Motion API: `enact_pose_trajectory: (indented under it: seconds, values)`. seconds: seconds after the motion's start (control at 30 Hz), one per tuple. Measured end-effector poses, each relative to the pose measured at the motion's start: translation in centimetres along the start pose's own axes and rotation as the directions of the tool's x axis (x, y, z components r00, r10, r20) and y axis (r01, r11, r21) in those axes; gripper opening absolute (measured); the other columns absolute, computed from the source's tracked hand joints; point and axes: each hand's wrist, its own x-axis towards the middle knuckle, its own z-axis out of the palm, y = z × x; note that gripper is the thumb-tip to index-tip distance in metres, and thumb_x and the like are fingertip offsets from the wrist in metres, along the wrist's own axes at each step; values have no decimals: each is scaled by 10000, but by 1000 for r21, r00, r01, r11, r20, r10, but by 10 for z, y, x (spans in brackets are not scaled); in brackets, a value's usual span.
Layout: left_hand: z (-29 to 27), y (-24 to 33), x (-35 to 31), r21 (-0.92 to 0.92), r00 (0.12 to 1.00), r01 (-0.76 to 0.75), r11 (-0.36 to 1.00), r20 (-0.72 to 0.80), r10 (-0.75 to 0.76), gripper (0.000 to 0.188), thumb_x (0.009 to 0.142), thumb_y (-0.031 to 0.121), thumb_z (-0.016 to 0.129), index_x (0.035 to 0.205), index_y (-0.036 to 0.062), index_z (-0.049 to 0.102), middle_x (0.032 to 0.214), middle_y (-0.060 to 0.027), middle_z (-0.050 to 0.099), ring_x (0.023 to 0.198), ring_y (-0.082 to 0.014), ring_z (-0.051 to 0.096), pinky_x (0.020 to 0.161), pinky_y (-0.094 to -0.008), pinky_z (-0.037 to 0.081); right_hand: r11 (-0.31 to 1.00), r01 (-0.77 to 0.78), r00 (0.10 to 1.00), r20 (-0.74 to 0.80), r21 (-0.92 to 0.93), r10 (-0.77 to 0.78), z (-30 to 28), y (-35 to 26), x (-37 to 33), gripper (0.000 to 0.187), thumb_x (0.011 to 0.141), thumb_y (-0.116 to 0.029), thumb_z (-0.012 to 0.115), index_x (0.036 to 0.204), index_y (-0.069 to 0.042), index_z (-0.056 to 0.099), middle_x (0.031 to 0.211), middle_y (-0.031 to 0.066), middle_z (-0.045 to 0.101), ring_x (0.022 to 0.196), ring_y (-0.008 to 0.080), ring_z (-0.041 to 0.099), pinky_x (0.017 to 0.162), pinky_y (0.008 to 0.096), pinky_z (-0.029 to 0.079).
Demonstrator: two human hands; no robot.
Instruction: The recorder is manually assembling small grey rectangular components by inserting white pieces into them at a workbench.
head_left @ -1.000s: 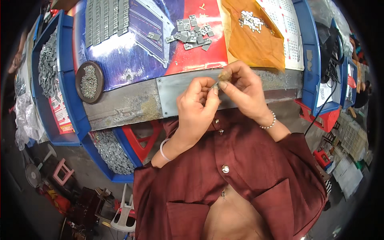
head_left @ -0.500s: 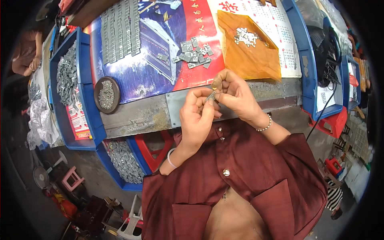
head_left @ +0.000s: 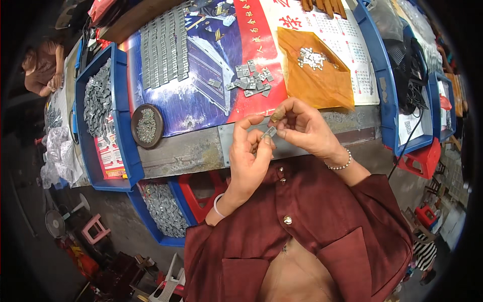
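Observation:
Over the table's near edge, my left hand [head_left: 250, 158] pinches a small grey rectangular plate [head_left: 269, 133] between thumb and fingers. My right hand [head_left: 308, 130] is close on its right, fingers curled, with the thumb tip at the plate's edge. A brownish cover [head_left: 276, 115] sits on one right fingertip. Whatever the right fingers may hold is too small to make out. Beyond my hands lies a loose pile of similar grey plates [head_left: 250, 80]. White-silver small parts [head_left: 312, 59] rest on an orange sheet [head_left: 329, 88]. A round dark dish [head_left: 160, 132] holds tiny metal pieces.
Rows of grey plates [head_left: 163, 48] lie on the poster-covered table. Blue trays [head_left: 132, 151] of grey parts stand at the left, another blue bin [head_left: 173, 196] below. A blue tray [head_left: 385, 85] with black cords stands right. Red stools [head_left: 425, 158] and another person [head_left: 45, 70] are farther off.
The plate between my fingers has turned and now shows its flat face. My right fingers have opened slightly around it. The whole view has shifted a little.

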Motion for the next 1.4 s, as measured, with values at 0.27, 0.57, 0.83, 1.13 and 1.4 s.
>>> enact_pose_trajectory:
  seconds: [0.27, 0.57, 0.83, 1.13, 1.4]
  values:
    - [-2, 0, -3, 191, 996, -88, 978, 13, 87, 387, 891, -40, 486, 1258, 13, 375, 786, -51, 584, 682, -67, 538, 605, -184, 444, 985, -83, 996, -32, 150, 89, 9, 2, 2, 239, 789, 39, 594, 1003, -31, 512, 930, -5, 520, 809, 44, 503, 750, 206, 449]
    - [-5, -2, 0, 233, 997, -79, 969, 19, 77, 391, 878, -48, 484, 1250, 16, 382, 752, -32, 573, 647, -58, 528, 578, -185, 427, 978, -99, 991, -74, 183, 114, 18, 3, 4, 207, 765, 60, 557, 938, -37, 499, 887, -8, 501, 784, 51, 501, 709, 216, 455]
    - [-7, -8, 1, 171, 996, -91, 981, 32, 87, 381, 878, -45, 473, 1241, 20, 378, 725, -21, 555, 631, -50, 508, 568, -178, 409, 965, -126, 984, -95, 231, 151, 20, 3, 4, 180, 772, 59, 547, 926, -20, 497, 871, 12, 505, 755, 75, 523, 676, 239, 473]
    - [-13, 1, 7, -104, 997, 47, 993, 59, -41, 392, 877, -42, 470, 1250, 34, 373, 725, -14, 550, 617, -47, 488, 551, -171, 394, 812, 229, 973, 101, -537, -207, 4, -21, 9, 235, 786, 26, 613, 1003, -27, 538, 958, 51, 566, 874, 154, 562, 765, 307, 461]
    - [-27, 12, 13, -182, 991, 96, 979, 109, -77, 459, 905, 19, 513, 1319, 56, 318, 751, -35, 584, 620, -60, 523, 560, -184, 417, 415, 582, 809, 550, -699, -207, 19, -55, 32, 223, 760, -16, 610, 966, -57, 534, 872, 117, 530, 843, 318, 557, 714, 397, 470]
